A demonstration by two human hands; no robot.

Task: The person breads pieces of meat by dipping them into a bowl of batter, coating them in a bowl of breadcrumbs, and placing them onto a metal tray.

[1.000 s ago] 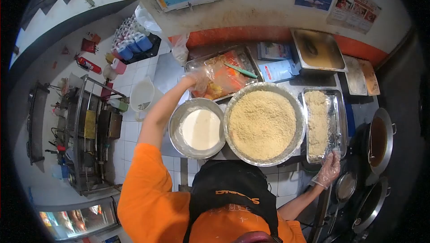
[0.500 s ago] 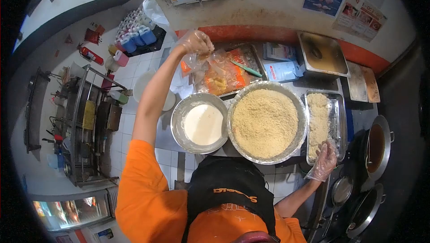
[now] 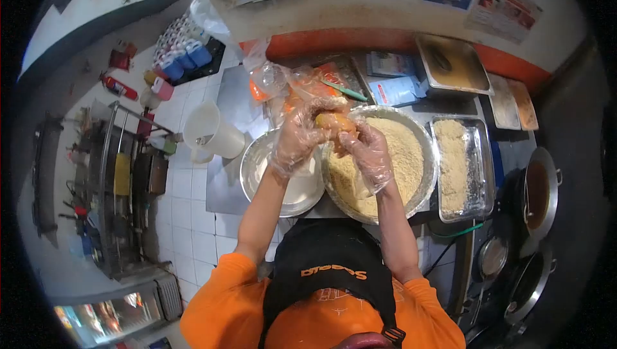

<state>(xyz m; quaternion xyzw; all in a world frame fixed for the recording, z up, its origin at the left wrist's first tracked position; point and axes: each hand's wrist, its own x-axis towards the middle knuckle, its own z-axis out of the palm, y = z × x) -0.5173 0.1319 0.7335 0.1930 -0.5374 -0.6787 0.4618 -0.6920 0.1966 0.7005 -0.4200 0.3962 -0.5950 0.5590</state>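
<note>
My left hand (image 3: 297, 135), in a clear plastic glove, has its fingers curled around an orange-yellow lump (image 3: 335, 121). On the other side of the lump, my right hand (image 3: 371, 151), gloved the same way, pinches it. Whether it is bare food or wrapped in plastic, I cannot tell. Both hands are raised over two metal bowls. Below the left is the bowl of creamy white batter (image 3: 295, 185), partly covered by my hand. Beneath the right is the wide bowl of pale yellow crumbs (image 3: 402, 156). Behind my hands lie plastic packets with orange print (image 3: 289, 95) and a green-handled tool (image 3: 345, 90).
At the right stands a metal tray (image 3: 475, 175) with a row of crumb-coated pieces (image 3: 451, 162). Farther back is a deep steel pan of brownish liquid (image 3: 453, 66). A white pitcher (image 3: 222, 134) stands left of the batter. Woks (image 3: 540, 188) line the far right.
My left hand has come down and right from beside the packets. My right hand has left the crumb-coated tray and moved left. Both now hold the orange-yellow lump between them.
</note>
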